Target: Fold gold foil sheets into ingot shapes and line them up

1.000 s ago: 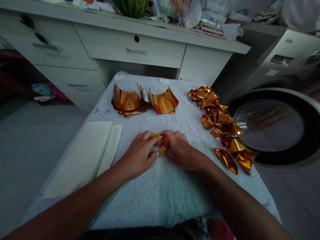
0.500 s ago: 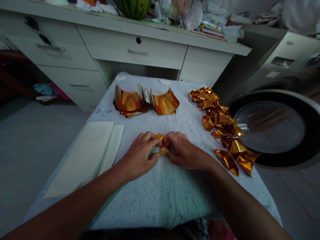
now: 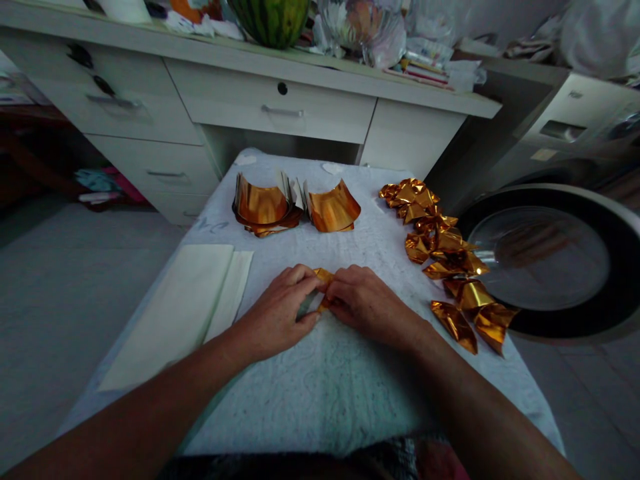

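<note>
A small piece of gold foil paper (image 3: 324,275) is pinched between both hands over the middle of the cloth-covered table. My left hand (image 3: 286,310) grips its left side with thumb and fingers. My right hand (image 3: 361,301) has its fingers closed on the right side and covers much of the piece. Beyond the hands stand two curved stacks of gold sheets, the left stack (image 3: 263,205) and the right stack (image 3: 334,208). Several folded gold foil pieces (image 3: 423,230) lie in a row along the right side of the table.
Folded white sheets (image 3: 170,307) lie on the table's left. A white drawer cabinet (image 3: 270,110) stands behind, with a watermelon (image 3: 273,20) and bags on top. The round open door (image 3: 545,257) of a washing machine (image 3: 565,127) is close to the table's right edge.
My right hand has shifted slightly left, over the foil piece, and hides more of it. My left hand keeps its grip. The whole view has shifted a little.
</note>
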